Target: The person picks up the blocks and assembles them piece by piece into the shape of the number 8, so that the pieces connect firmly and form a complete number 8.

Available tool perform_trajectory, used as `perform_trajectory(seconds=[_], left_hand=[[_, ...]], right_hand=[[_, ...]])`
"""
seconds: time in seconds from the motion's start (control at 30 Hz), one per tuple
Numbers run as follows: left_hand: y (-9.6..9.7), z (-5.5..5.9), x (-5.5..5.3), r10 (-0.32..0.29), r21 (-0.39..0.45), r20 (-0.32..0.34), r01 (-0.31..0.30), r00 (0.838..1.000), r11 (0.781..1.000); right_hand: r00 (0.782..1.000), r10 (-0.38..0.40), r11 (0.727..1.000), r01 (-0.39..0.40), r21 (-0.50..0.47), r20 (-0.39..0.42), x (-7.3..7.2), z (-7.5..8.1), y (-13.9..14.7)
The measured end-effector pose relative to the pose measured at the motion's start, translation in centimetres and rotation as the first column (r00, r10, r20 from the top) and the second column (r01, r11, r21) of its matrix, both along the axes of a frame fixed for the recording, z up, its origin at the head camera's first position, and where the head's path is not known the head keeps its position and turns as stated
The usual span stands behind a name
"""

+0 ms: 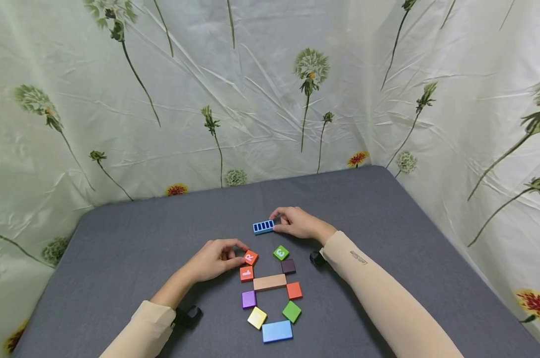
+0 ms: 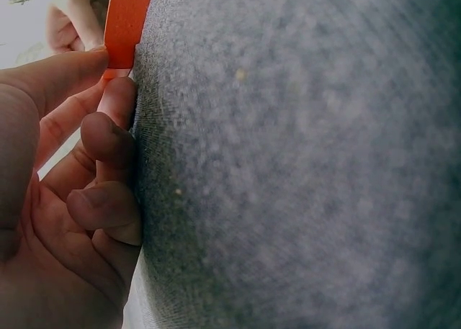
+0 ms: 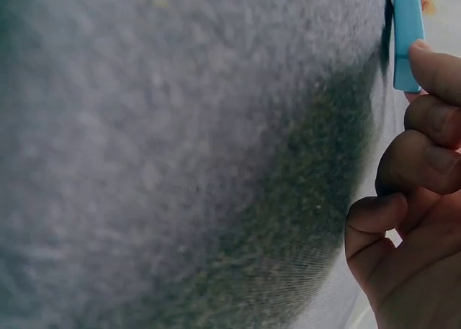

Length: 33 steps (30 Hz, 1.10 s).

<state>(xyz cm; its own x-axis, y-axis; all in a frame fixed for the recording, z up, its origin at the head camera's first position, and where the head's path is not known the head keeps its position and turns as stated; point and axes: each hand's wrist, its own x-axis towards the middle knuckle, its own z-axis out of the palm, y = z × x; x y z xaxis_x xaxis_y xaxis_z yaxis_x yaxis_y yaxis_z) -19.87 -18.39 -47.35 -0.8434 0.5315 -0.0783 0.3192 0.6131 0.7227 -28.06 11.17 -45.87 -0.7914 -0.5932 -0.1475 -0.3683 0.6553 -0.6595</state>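
Note:
My left hand point(image 1: 215, 259) pinches a red square block marked with a white R point(image 1: 251, 257) at the upper left of a ring of blocks. In the left wrist view, thumb and finger grip the edge of that red block point(image 2: 127, 26). Farther back, my right hand point(image 1: 299, 223) holds the right end of a blue oblong block with dark bars point(image 1: 263, 227). The right wrist view shows the thumb on this blue block point(image 3: 407, 44), close over the cloth. Just below the R block lies another red block with a white mark point(image 1: 246, 273).
A wooden oblong block point(image 1: 270, 282) lies across the ring's middle. On the right are a marked green block point(image 1: 280, 252), a dark block point(image 1: 288, 266), a red block point(image 1: 294, 290) and a green block point(image 1: 292, 312). Purple point(image 1: 249, 299), yellow point(image 1: 257, 317) and light blue point(image 1: 277, 331) blocks lie nearer.

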Motion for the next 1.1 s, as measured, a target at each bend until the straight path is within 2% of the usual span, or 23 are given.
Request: perform_trajectory(seconds=[0.23, 0.37, 0.7, 1.1], left_hand=[[0.08, 0.00, -0.04, -0.001, 0.003, 0.002, 0.001, 1.000, 1.000], [0.07, -0.05, -0.09, 0.001, 0.002, -0.003, -0.001, 1.000, 1.000], [0.10, -0.07, -0.09, 0.009, -0.006, 0.013, -0.009, 1.000, 1.000], [0.04, -0.13, -0.13, 0.005, -0.002, 0.005, -0.005, 1.000, 1.000]], right_hand=[[0.997, 0.065, 0.998, -0.065, -0.015, 0.027, 1.02, 0.56, -0.07], [0.995, 0.094, 0.996, -0.094, -0.012, 0.045, 1.14, 0.48, -0.10], [0.993, 0.085, 0.996, -0.086, 0.002, 0.087, 1.02, 0.55, 0.06], [0.993, 0.104, 0.995, -0.104, -0.002, 0.058, 0.70, 0.36, 0.05]])
